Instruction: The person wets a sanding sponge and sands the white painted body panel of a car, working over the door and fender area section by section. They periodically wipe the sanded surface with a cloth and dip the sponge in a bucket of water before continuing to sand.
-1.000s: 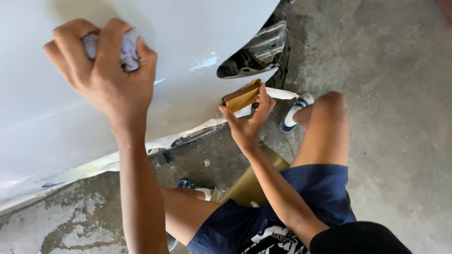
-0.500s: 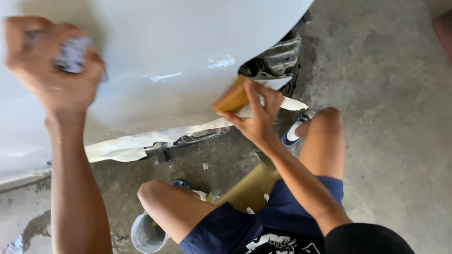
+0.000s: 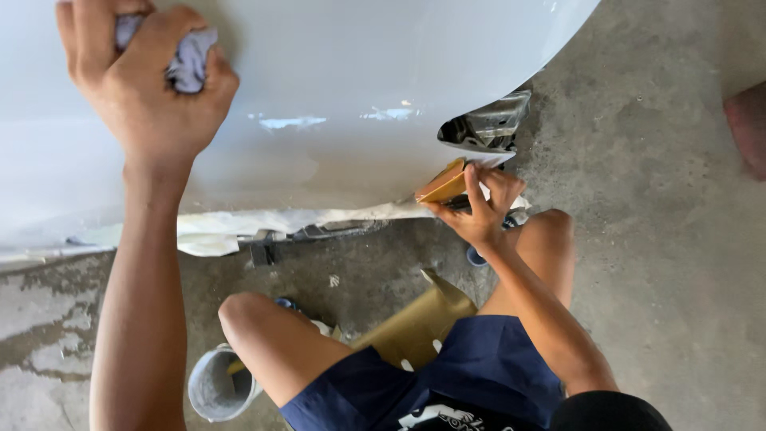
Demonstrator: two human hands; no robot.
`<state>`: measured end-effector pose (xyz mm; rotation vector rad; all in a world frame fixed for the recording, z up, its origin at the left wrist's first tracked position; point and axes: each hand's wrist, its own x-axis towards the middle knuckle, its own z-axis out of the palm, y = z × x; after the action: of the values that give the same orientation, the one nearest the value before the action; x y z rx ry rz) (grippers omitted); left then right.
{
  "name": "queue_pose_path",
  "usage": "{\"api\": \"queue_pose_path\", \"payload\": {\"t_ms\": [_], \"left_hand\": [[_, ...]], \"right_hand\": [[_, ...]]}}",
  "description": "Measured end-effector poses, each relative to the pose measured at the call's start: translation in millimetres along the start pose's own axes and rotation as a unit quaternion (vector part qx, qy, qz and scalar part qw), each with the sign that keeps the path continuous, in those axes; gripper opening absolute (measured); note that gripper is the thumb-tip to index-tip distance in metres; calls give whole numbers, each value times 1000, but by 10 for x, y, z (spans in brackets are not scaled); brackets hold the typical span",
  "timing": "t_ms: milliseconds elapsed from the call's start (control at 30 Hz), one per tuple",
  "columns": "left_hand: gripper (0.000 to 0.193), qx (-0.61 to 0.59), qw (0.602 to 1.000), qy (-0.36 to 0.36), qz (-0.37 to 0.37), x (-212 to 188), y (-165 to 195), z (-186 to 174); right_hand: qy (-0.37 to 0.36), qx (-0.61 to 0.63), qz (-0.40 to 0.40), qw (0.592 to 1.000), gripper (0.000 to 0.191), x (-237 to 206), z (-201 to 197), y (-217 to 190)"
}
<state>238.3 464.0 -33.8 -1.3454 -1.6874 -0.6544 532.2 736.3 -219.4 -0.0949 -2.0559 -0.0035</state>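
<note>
My left hand (image 3: 148,84) is clenched around a crumpled pale grey cloth (image 3: 187,64) and presses it against the white car body panel (image 3: 343,72) at upper left. Lower on the panel, near its bottom edge, my right hand (image 3: 481,209) pinches a tan sanding block (image 3: 441,184) and holds it against the surface. Just above that block sits a dark opening with a shiny metal part (image 3: 487,128). I am squatting, with both bare knees in view beneath the panel.
A strip of pale masking paper (image 3: 263,223) runs along the panel's lower edge. A small grey bucket (image 3: 217,387) stands on the concrete floor (image 3: 662,239) by my left knee. A sheet of brown cardboard (image 3: 419,319) lies under my legs.
My left hand with the cloth has shifted right along the panel. My right hand has slid the sanding block down toward the panel's lower edge. The bucket has come into view.
</note>
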Motion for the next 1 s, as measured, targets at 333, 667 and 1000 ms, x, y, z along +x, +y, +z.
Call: {"api": "queue_pose_path", "payload": {"t_ms": [333,667,1000], "left_hand": [[26,39,999,0,27,-20,-45,30],[23,48,999,6,21,-70,-67,61],[29,27,997,28,-64,412,1147,686]], "right_hand": [[-49,45,-13,998,98,-164,27,245],[-44,-10,-63,997,101,-122,72,257],[20,28,-67,997,96,26,207,29]]}}
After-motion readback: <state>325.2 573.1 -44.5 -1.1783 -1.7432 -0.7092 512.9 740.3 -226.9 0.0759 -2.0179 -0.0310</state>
